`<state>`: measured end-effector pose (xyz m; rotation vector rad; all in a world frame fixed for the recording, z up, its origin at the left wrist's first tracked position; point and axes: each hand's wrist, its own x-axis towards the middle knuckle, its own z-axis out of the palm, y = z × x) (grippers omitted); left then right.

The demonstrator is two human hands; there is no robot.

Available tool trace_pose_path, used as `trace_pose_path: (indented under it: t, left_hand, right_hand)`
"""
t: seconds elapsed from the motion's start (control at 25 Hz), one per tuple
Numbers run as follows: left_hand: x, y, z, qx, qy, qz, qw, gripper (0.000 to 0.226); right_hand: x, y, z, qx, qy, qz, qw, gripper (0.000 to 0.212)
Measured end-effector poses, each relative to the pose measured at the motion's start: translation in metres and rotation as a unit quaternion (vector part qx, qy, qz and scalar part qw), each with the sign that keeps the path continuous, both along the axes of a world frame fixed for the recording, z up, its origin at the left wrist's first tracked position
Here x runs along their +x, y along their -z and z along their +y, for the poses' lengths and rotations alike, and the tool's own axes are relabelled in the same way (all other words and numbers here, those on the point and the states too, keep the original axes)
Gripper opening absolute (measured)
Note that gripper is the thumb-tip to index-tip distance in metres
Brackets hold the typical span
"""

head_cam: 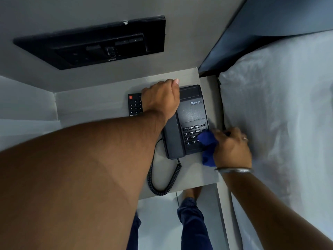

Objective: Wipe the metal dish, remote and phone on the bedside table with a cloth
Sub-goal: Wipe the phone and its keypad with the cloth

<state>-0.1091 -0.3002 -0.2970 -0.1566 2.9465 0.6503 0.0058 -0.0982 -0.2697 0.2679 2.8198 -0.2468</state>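
A black desk phone [191, 112] sits on the pale bedside table [93, 107], its handset lying in the cradle on its left side. My left hand [160, 98] presses down on the top end of the handset and holds the phone. My right hand [230, 148] grips a blue cloth [208, 145] against the keypad's lower right corner. A black remote [134, 105] lies just left of the phone, partly hidden under my left wrist. No metal dish is visible.
The phone's coiled cord [162, 181] loops over the table's front edge. A black switch panel [100, 44] is set in the wall behind. A white-covered bed [279, 109] lies close on the right. My legs and feet [191, 219] stand on the floor below.
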Motion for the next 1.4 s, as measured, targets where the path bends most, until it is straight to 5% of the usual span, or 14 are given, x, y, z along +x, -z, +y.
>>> trace_pose_path:
  t: [0.08, 0.2, 0.52, 0.6, 0.72, 0.88, 1.04, 1.2, 1.4]
  left_hand:
    - [0.0, -0.001, 0.001, 0.0, -0.003, -0.003, 1.0, 0.037]
    - [-0.001, 0.0, 0.002, -0.005, -0.012, -0.004, 1.0, 0.039]
    - [0.0, -0.002, 0.001, -0.002, 0.002, -0.001, 1.0, 0.039]
    - [-0.001, -0.004, 0.001, 0.0, 0.002, -0.006, 1.0, 0.038]
    - [-0.002, -0.001, 0.001, 0.002, 0.002, -0.006, 1.0, 0.038]
    - [-0.002, -0.001, 0.002, -0.002, 0.002, -0.006, 1.0, 0.039]
    - [-0.001, 0.001, 0.0, 0.01, 0.017, -0.003, 1.0, 0.038]
    - [-0.001, -0.002, -0.001, 0.024, 0.036, 0.011, 0.999, 0.032]
    - [-0.003, 0.001, -0.002, 0.002, 0.047, -0.006, 0.999, 0.046]
  right_hand:
    - [0.002, -0.005, 0.014, -0.01, 0.026, 0.001, 1.0, 0.038]
    - [0.017, -0.015, -0.005, -0.062, -0.101, 0.083, 0.99, 0.045]
    - [0.019, 0.005, -0.032, -0.088, -0.218, 0.069, 0.97, 0.031]
    - [0.026, 0.007, -0.011, -0.061, -0.167, 0.064, 0.982, 0.034]
    - [0.035, 0.013, 0.013, -0.072, 0.07, 0.065, 0.993, 0.038]
    - [0.06, 0.021, -0.017, -0.182, -0.046, 0.103, 0.977, 0.032]
    - [0.073, 0.033, -0.041, -0.19, -0.103, 0.094, 0.972, 0.036]
    - [0.076, 0.048, 0.015, -0.15, 0.16, 0.071, 0.973, 0.021]
    - [0.051, 0.02, 0.001, -0.189, 0.015, 0.176, 0.966, 0.043]
